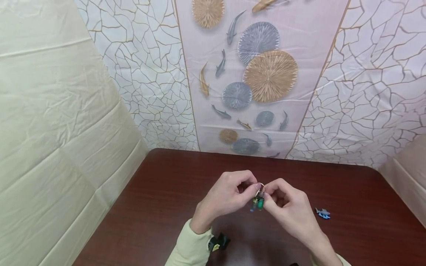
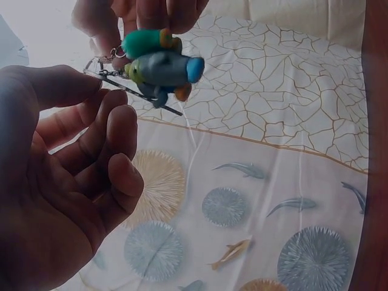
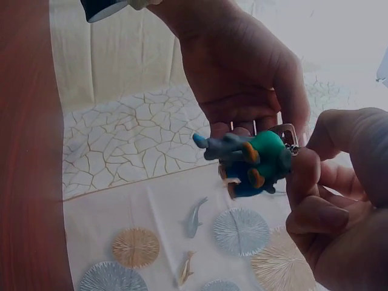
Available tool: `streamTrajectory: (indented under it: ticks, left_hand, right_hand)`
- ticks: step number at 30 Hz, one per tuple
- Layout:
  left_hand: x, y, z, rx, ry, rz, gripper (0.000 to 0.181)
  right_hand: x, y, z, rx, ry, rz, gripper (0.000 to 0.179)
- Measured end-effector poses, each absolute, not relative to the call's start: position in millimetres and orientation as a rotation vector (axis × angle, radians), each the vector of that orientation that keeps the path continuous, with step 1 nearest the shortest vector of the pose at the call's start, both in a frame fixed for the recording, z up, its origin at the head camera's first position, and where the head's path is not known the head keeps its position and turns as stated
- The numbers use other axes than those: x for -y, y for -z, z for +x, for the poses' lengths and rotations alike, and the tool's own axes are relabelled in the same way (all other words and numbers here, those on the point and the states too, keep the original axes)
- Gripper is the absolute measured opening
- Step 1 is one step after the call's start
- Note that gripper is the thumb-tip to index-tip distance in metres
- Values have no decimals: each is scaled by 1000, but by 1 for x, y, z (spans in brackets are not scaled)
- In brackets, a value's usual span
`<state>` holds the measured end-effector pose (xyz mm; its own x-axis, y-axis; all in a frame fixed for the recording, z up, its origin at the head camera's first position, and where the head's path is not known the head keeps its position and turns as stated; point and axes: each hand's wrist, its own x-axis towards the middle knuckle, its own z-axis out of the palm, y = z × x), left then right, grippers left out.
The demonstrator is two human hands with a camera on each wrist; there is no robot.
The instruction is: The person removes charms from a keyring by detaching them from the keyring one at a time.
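A metal key ring [image 1: 261, 185] is held up over the table between the two hands. My left hand [image 1: 229, 194] pinches it from the left between thumb and forefinger. From the other side my right hand [image 1: 293, 207] pinches at the ring and the short chains. Small cartoon animal charms dangle there: a green one [image 3: 267, 148] with orange feet, and a blue-grey one [image 2: 163, 70] with a blue end in the left wrist view. That view shows the ring nearly edge-on, like a thin dark bar. Fingertips hide part of the ring and chain.
On the dark red-brown table [image 1: 159, 207], right of the hands, lies a small grey and blue shark figure [image 1: 323, 213]. A black device [image 1: 219, 242] sits at the left cuff. Patterned cloth [image 1: 156, 74] hangs behind the table, with plain cream cloth [image 1: 60, 147] at the left.
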<state>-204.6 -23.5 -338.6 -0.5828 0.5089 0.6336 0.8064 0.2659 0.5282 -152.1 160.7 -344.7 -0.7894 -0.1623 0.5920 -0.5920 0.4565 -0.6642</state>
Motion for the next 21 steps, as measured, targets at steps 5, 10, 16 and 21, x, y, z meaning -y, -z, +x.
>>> streamTrajectory:
  ticks: [5,10,16,21]
  left_hand:
    - [24,338,-204,2212,1219,-1189,10]
    - [24,338,-204,2221,1235,-1187,9]
    - [24,338,-204,2230,1213,-1215,9]
    - [23,338,-203,2210,1199,-1226,8]
  right_hand:
    - [-160,345,-152,2276,-1390,652,25]
    - [-163,345,-152,2274,-1474,684,20]
    - [-164,342,-150,2323,-1462,632,16]
    - [-163,341,-152,2352,-1370,577,18]
